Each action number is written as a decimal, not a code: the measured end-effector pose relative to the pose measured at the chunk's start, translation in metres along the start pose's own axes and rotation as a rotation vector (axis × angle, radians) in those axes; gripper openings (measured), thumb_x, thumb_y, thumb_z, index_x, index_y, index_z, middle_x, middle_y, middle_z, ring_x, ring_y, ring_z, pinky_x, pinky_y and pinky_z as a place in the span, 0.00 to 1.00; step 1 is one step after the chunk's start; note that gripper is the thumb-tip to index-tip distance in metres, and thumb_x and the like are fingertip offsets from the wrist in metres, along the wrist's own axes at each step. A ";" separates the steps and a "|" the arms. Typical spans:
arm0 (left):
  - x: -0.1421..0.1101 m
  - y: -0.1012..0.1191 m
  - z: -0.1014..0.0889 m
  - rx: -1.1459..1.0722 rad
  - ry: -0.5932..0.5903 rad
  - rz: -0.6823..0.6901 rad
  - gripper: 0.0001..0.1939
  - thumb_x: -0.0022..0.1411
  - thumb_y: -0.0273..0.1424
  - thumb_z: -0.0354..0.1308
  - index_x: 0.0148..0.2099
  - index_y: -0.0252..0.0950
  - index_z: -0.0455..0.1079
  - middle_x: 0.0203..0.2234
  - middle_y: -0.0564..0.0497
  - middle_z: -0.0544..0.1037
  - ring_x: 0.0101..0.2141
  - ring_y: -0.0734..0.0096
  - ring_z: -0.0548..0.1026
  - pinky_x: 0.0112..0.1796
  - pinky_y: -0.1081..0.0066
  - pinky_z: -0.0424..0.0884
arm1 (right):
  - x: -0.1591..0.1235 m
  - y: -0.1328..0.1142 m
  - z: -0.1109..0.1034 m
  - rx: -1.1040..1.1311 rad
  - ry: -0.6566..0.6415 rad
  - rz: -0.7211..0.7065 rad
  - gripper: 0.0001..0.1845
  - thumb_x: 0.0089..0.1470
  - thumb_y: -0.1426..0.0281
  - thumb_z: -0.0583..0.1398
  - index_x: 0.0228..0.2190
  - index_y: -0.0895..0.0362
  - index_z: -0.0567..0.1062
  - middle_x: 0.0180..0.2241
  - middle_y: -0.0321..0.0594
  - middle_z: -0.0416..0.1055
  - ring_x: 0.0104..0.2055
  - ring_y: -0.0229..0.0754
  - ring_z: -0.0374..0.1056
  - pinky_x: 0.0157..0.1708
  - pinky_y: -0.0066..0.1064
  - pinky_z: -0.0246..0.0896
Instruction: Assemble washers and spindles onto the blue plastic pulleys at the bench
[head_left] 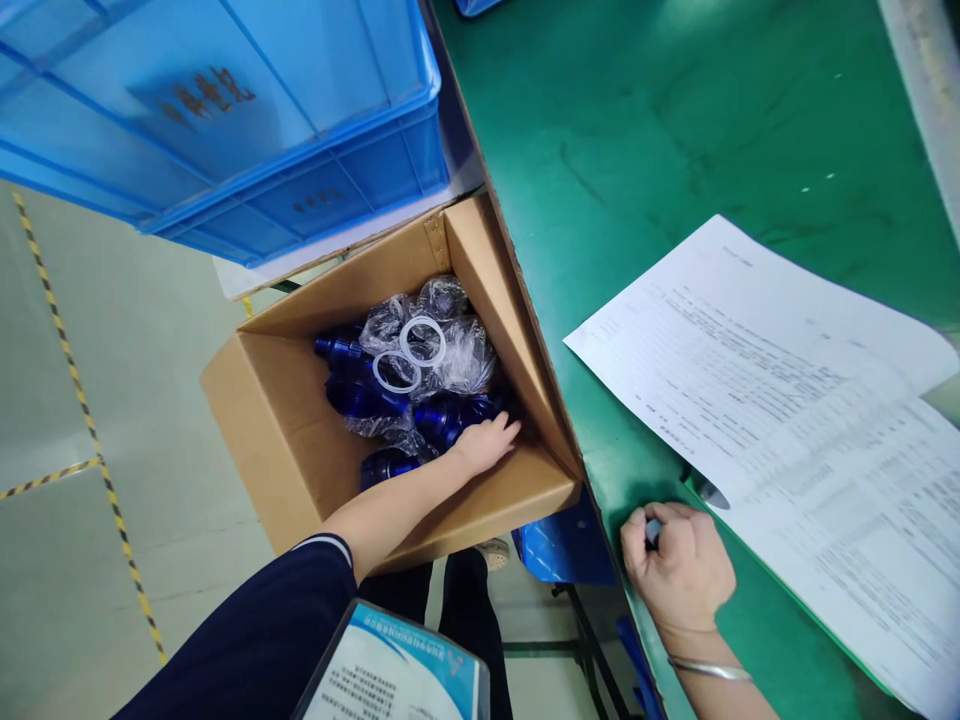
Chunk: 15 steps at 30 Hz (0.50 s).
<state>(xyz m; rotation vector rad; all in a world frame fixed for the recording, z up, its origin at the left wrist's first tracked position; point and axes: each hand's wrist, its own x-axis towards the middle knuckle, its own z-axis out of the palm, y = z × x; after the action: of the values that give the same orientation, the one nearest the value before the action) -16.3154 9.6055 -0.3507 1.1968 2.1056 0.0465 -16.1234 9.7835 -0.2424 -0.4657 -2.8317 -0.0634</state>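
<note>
My left hand [489,441] reaches down into an open cardboard box [262,420] beside the table. Its fingers lie curled over a dark blue bottle [450,417] among clear plastic wrap. Two white rings [411,355] lie on the wrap, and more blue bottles [352,385] sit below them. My right hand [679,565] rests as a fist on the green table [675,120] near its front edge. It grips a small dark thing, perhaps a pen. A bracelet circles that wrist.
Printed paper sheets [787,400] lie on the table right of my right hand. A blue plastic crate [225,120] stands behind the box. A yellow-black floor line [82,420] runs at the left. A badge card [397,670] hangs at my chest.
</note>
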 end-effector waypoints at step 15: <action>0.029 -0.171 -0.095 -1.054 0.854 -0.528 0.11 0.61 0.27 0.46 0.45 0.32 0.64 0.30 0.50 0.73 0.27 0.74 0.73 0.33 0.69 0.74 | -0.003 0.001 0.000 0.054 -0.022 0.017 0.07 0.52 0.70 0.62 0.31 0.58 0.68 0.31 0.41 0.70 0.33 0.40 0.65 0.30 0.30 0.57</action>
<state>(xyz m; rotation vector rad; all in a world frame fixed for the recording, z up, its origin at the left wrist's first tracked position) -16.5076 9.5577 -0.3564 -0.0789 2.4054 1.4217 -16.1206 9.7832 -0.2433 -0.4808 -2.8422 0.0213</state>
